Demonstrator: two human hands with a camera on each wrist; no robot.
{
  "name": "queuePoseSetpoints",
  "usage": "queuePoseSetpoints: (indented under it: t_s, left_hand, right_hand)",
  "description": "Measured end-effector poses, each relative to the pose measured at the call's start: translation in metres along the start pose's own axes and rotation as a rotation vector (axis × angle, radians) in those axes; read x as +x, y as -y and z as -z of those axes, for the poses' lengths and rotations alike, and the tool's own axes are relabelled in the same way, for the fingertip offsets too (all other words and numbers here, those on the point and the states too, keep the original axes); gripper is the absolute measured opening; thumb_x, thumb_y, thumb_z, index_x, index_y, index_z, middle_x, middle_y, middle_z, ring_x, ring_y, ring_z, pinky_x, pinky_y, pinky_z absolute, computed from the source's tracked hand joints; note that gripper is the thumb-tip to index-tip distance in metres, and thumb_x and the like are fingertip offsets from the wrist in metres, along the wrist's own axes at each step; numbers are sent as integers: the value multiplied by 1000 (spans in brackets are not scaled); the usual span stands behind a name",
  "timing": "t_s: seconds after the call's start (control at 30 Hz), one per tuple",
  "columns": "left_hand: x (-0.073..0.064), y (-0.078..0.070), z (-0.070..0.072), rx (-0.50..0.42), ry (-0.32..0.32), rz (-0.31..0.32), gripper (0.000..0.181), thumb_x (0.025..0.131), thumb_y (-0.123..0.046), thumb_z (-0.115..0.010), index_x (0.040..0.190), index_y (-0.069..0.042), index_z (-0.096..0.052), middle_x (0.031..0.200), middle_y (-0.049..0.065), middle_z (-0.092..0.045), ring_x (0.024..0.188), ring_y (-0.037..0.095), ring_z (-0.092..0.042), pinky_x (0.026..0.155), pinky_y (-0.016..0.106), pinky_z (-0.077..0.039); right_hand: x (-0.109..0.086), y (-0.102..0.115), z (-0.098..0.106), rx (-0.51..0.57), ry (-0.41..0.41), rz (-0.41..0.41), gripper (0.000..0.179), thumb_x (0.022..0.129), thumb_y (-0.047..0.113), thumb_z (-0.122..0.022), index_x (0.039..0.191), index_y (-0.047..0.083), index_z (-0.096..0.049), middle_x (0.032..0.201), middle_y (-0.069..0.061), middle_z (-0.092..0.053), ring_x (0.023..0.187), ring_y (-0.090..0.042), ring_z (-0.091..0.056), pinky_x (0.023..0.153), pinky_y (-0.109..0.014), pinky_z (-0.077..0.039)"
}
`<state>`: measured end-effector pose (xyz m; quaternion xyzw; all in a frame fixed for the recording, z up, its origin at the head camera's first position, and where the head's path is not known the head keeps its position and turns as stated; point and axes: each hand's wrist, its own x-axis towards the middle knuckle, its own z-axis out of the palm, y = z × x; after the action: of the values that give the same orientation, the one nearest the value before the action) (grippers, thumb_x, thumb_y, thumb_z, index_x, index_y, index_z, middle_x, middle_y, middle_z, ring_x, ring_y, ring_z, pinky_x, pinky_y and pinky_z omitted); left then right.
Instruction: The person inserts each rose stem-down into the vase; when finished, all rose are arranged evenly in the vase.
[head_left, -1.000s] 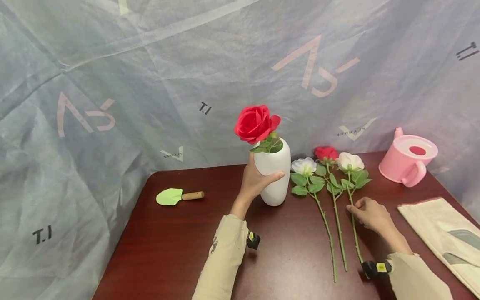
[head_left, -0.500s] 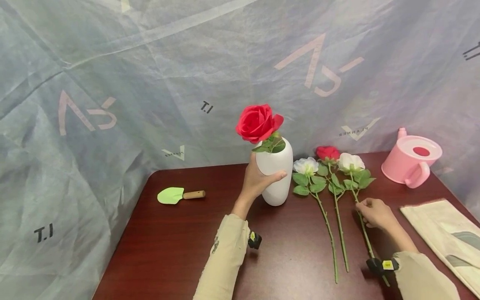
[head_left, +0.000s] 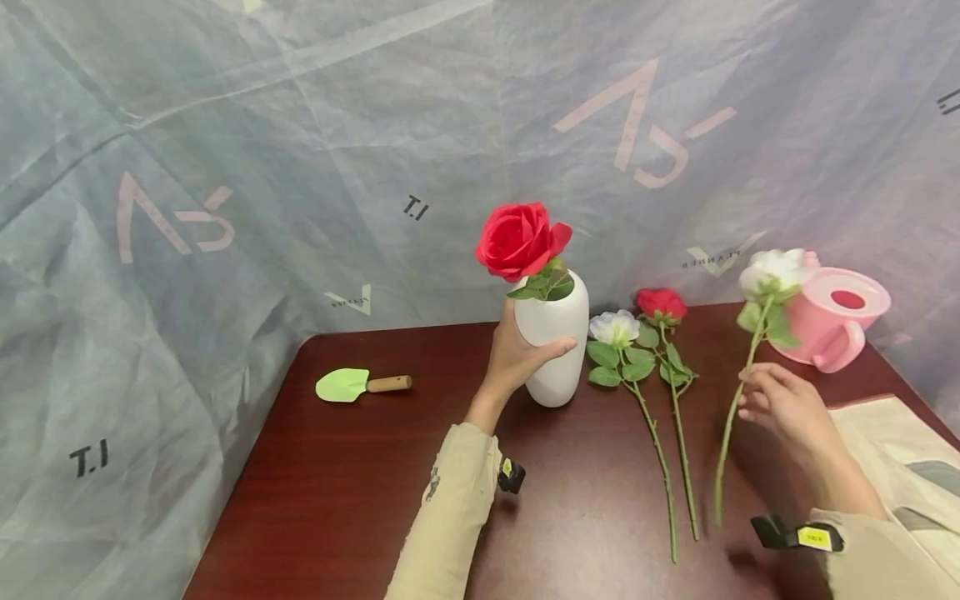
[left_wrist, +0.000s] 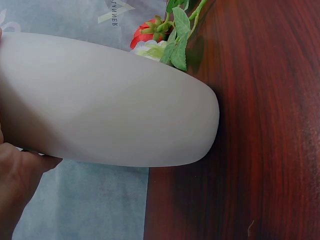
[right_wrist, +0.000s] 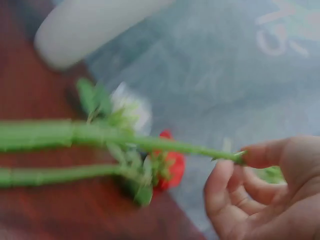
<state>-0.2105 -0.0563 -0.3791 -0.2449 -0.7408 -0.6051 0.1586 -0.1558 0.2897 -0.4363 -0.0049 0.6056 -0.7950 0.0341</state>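
Note:
My left hand (head_left: 517,354) grips the side of a white vase (head_left: 555,350), which stands upright on the table. A red rose (head_left: 521,240) leans out of the vase's mouth with its leaves at the rim. In the left wrist view the vase (left_wrist: 115,105) fills the middle. My right hand (head_left: 787,408) pinches the green stem of a white rose (head_left: 772,275) and holds it up off the table, bloom on top. The right wrist view, blurred, shows thumb and finger of the right hand (right_wrist: 265,185) on that stem (right_wrist: 190,147).
A second white rose (head_left: 615,329) and another red rose (head_left: 662,305) lie on the dark table (head_left: 570,492). A pink watering can (head_left: 806,325) stands at the back right, with a folded cream cloth (head_left: 885,433) before it. A green trowel (head_left: 343,386) lies at the left.
My right hand has taken the rightmost white rose by its stem and lifted it up and to the right, its bloom now before the watering can. The left hand stays on the vase.

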Motion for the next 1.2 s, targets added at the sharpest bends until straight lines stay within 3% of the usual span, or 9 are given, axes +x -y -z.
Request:
queuePoseSetpoints:
  t_s: [0.1,0.17,0.27,0.43,0.53,0.63,0.87,1.2]
  left_hand:
    - [-1,1,2,0,-2,2,89,68,-9,-82,140,-11,-29,128,5,-50,108,18,-52,85,36,-46]
    - [-2,1,3,-5,-2,0,90,68,-9,-82,141,-13,-29,129,4,-50,108,17,-52,86,36,-46]
    - [-1,2,3,-16,0,-13,90,68,-9,-82,141,-13,-29,129,3,-50,108,17,-52,86,36,-46]
    - [0,2,0,-17,8,-19,90,68,-9,-82,141,-12,-28,129,4,-49,108,18,-52,86,36,-46]
    - [0,0,0,-13,6,-14,91,68,-9,-82,141,-10,-28,130,4,-49,109,18,-52,86,36,-46]
    - [0,0,0,-11,-1,-5,90,68,-9,-82,140,-9,-29,130,4,-49,109,18,-52,85,37,-46]
    - [1,0,-1,-6,-3,19,89,67,-9,-83,139,-8,-30,128,6,-50,106,19,-53,84,37,-46]
    - [-3,-3,-2,56,-33,23,83,67,-10,-83,134,-4,-35,120,10,-54,99,21,-56,79,34,-49]
  right_hand:
    - [1,11,-11,314,81,86,22,98,0,-40,89,4,-60,85,-5,-60,73,-17,-63,62,-29,-54]
    - [3,20,-20,456,135,135,22,98,-2,-37,91,0,-58,91,-10,-65,77,-23,-65,65,-32,-54]
    - [5,37,-34,606,156,195,23,99,-2,-36,92,-3,-58,96,-20,-67,83,-29,-66,66,-35,-54]
    - [6,67,-60,765,86,282,20,97,-5,-38,91,-7,-57,92,-23,-66,84,-34,-66,63,-36,-54]
    - [9,80,-76,758,41,313,12,95,-7,-43,92,-7,-55,90,-21,-65,82,-33,-66,61,-35,-55]
    - [13,90,-90,685,-16,335,5,92,-7,-49,94,-5,-53,88,-17,-62,80,-30,-67,60,-33,-55]
    - [22,102,-116,501,-139,369,11,86,-2,-62,92,-3,-53,86,-12,-59,70,-23,-65,57,-31,-54]
    - [38,105,-149,192,-283,372,6,86,-3,-58,83,1,-61,75,-8,-70,52,-15,-62,48,-26,-52]
